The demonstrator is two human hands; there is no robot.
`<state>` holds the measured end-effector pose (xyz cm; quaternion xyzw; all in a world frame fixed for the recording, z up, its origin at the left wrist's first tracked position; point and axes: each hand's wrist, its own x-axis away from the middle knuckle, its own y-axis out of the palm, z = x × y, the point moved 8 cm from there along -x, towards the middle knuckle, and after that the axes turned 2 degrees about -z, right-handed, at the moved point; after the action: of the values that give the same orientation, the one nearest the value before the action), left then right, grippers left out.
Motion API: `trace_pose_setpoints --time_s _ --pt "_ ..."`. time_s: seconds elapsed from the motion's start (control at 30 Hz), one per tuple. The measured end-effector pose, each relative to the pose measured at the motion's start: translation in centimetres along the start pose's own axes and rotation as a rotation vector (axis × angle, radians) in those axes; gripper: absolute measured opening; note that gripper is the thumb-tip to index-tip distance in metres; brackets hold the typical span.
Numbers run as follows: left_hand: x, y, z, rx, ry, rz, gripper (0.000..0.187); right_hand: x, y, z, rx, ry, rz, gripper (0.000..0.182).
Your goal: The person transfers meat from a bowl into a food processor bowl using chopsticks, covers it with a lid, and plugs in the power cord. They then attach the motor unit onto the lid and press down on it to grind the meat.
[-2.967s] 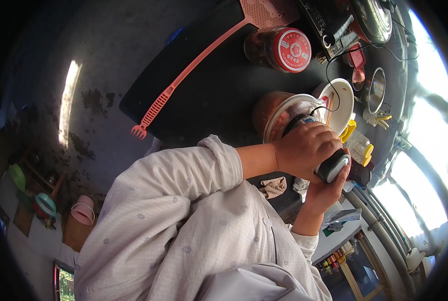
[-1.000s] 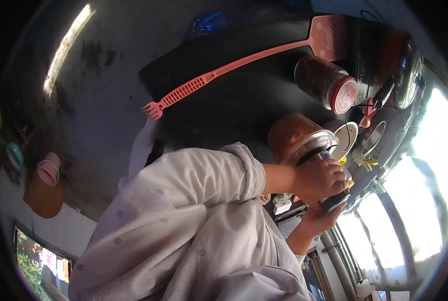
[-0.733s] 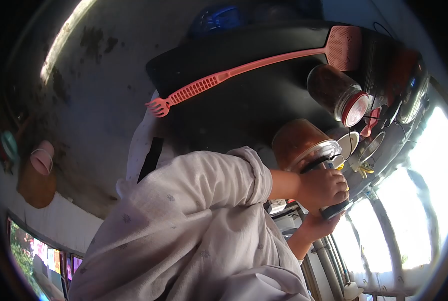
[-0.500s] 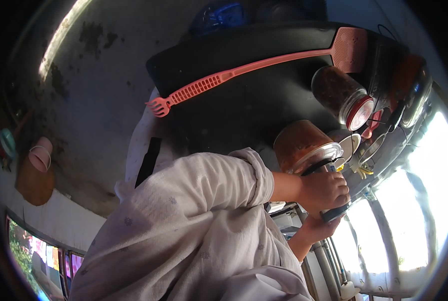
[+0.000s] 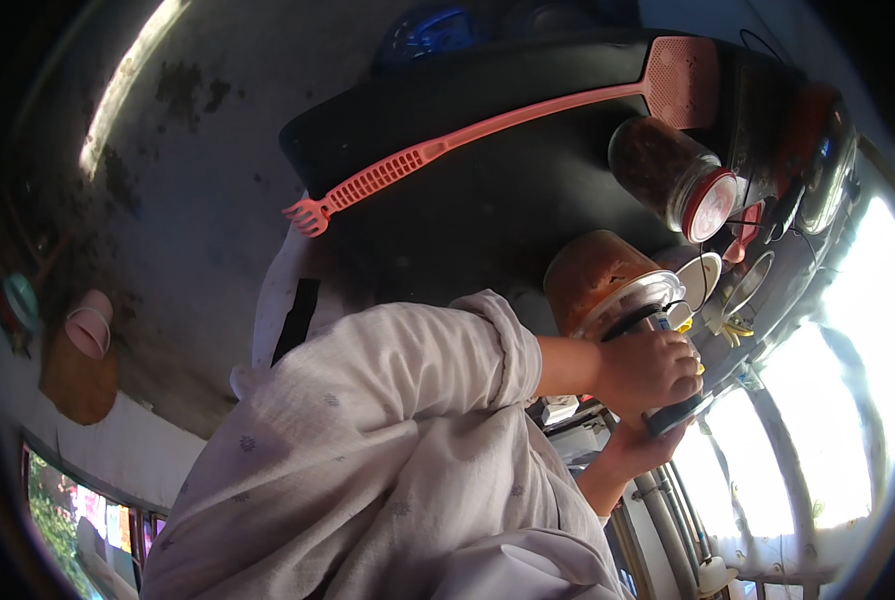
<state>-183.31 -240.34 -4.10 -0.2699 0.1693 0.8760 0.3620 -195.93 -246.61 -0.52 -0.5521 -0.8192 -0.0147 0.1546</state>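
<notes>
My left hand [image 5: 649,372] has its fingers wrapped around a slim dark object with silver edges [image 5: 675,412]. I cannot make out its kind. A black curved part shows above the knuckles. Below it, my right hand [image 5: 635,455] holds the lower end of the same object, with its fingers partly hidden. Close beside my left hand stands a tub with reddish-brown contents and a clear lid [image 5: 602,282]. A glass jar with a red lid [image 5: 667,180] is farther up on the black table [image 5: 497,210].
A pink fly swatter [image 5: 487,132] lies along the table. White bowls [image 5: 699,278] and cables crowd the right side. A blue translucent thing [image 5: 432,35] sits past the far edge. Bright barred windows [image 5: 767,450] are at the right, and a pink bucket [image 5: 89,325] at the left.
The view has shifted slightly, so the table items sit a little higher and to the left. Both hands keep the same hold on the dark object.
</notes>
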Motion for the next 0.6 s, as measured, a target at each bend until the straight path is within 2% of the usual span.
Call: trace_pose_setpoints --time_s 0.27,0.37,0.47,0.6 --pt "-0.1 0.3 -0.3 0.036 -0.05 -0.082 0.07 -0.4 -2.0 0.3 -0.058 -0.017 -0.025 0.044" --pt "-0.1 0.0 -0.2 0.022 -0.03 -0.035 0.071 -0.5 -1.3 0.6 -0.152 0.027 -0.004 0.044" --pt "-0.1 0.4 -0.3 0.034 -0.04 -0.095 0.073 -0.2 -0.8 0.6 -0.148 0.018 0.002 0.044" --pt "-0.2 0.3 -0.3 0.04 -0.038 -0.064 0.071 -0.5 -1.1 0.9 -0.192 0.015 -0.023 0.043"
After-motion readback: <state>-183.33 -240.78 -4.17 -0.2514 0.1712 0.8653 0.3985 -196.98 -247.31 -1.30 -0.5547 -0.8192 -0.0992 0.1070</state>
